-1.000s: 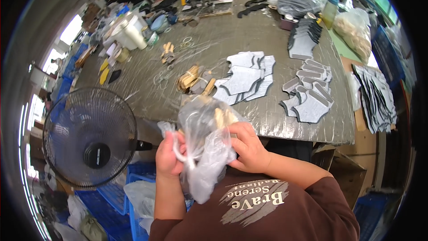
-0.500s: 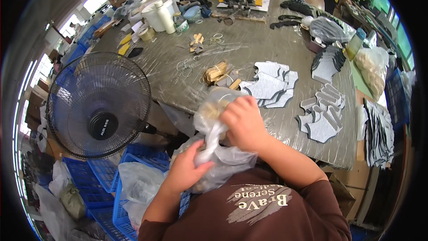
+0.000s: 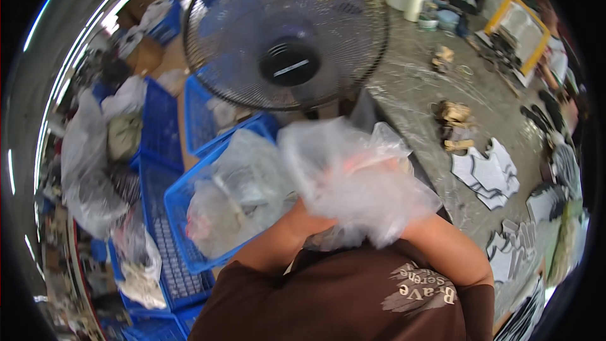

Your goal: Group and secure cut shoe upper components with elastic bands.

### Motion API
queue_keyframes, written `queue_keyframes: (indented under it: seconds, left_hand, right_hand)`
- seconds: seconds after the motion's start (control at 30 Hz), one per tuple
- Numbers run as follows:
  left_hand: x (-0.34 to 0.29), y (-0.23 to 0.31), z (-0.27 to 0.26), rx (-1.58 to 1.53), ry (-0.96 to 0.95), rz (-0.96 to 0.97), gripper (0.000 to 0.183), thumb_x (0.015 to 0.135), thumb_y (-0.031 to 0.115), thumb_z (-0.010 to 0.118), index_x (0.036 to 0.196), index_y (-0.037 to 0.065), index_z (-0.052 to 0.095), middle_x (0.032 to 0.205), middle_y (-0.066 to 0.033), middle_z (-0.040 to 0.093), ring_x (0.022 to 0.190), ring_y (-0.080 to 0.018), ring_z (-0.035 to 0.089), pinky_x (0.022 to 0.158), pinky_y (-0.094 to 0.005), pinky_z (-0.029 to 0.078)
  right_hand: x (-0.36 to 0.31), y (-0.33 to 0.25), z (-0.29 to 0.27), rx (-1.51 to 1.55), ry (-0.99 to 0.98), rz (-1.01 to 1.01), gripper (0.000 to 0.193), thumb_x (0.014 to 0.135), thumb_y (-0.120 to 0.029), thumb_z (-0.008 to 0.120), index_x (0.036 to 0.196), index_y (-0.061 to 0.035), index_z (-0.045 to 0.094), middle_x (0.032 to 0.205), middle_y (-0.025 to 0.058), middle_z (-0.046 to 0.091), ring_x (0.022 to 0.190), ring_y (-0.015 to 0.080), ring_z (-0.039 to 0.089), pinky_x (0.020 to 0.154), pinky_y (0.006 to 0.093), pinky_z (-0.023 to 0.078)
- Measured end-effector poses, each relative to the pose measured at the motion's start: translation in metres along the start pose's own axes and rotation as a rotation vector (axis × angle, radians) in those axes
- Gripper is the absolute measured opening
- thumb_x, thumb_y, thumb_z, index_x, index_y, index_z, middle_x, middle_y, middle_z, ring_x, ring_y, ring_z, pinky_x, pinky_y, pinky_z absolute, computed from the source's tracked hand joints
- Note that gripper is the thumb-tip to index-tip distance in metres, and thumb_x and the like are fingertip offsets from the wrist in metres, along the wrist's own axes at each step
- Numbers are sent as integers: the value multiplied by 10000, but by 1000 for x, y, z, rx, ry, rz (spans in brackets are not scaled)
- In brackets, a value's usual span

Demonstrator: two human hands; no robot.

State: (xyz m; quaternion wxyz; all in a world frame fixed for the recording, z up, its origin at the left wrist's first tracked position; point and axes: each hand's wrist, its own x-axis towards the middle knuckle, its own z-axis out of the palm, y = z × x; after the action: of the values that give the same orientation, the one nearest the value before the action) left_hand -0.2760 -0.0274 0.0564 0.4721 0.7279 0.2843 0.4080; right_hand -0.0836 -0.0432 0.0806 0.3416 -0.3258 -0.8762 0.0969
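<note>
In front of my chest I hold a crumpled clear plastic bag (image 3: pixel 328 151), blurred by motion. My left hand (image 3: pixel 315 218) grips it from the lower left, with most of its fingers covered by the film. My right hand (image 3: pixel 382 167) is closed on the bag too and shows only faintly through the plastic. What the bag contains cannot be made out now. Just left of my hands, a blue crate (image 3: pixel 180 215) holds more filled clear bags (image 3: pixel 252 164).
A large fan (image 3: pixel 290 66) stands close beyond my hands. To the right, the table (image 3: pixel 410 82) bears grey-white cut pieces (image 3: pixel 486 170) and a tied tan bundle (image 3: pixel 454 117). More blue baskets (image 3: pixel 161 129) and a big plastic sack (image 3: pixel 85 158) lie to the left.
My view has swung left, toward the fan and crates. The bag, twisted at its neck with tan pieces inside earlier, now spreads loosely over my hands.
</note>
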Motion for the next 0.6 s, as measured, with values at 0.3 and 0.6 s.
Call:
queue_keyframes:
  seconds: [0.3,0.6]
  left_hand:
    - [-93,55,-133,-283,964,-338,148,838,187,605,762,65,570,548,8,478,428,-97,432,419,-251,347]
    - [-192,-87,-274,-193,1439,-647,131,834,119,618,904,10,599,746,-65,570,650,-176,556,575,-323,458]
  right_hand:
    - [46,-30,2,143,68,-8,375,678,-88,729,1018,-13,591,1144,153,537,1094,360,496,944,458,392]
    - [-3,-16,15,267,-182,127,287,719,-82,708,988,-26,625,1073,143,576,1031,332,536,896,412,434]
